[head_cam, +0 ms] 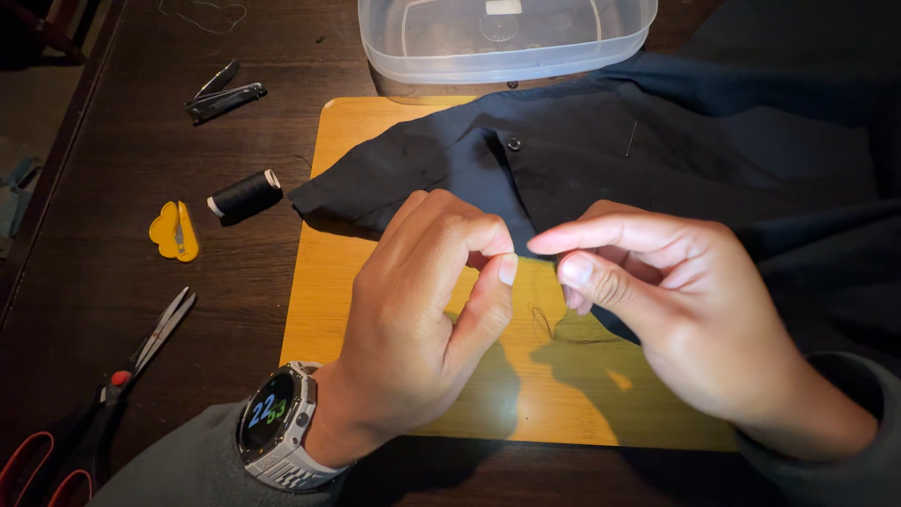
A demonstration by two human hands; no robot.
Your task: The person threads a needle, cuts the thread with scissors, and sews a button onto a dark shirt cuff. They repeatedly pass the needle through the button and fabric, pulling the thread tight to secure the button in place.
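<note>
My left hand (427,310) and my right hand (676,314) meet over a yellow wooden board (394,141), fingertips almost touching. Each hand pinches its thumb and forefinger together at the edge of a black garment (582,150); a thin dark thread (554,329) loops on the board just below them. Whether a needle is in the fingers I cannot tell. The garment lies across the board's far half and has a small black button (513,144) and a pin (631,138) stuck in it. A grey wristwatch (279,424) sits on my left wrist.
On the dark table left of the board lie a spool of black thread (244,194), a yellow seam tool (175,230), red-handled scissors (122,376) and metal nail clippers (223,97). A clear plastic container (507,38) stands behind the board.
</note>
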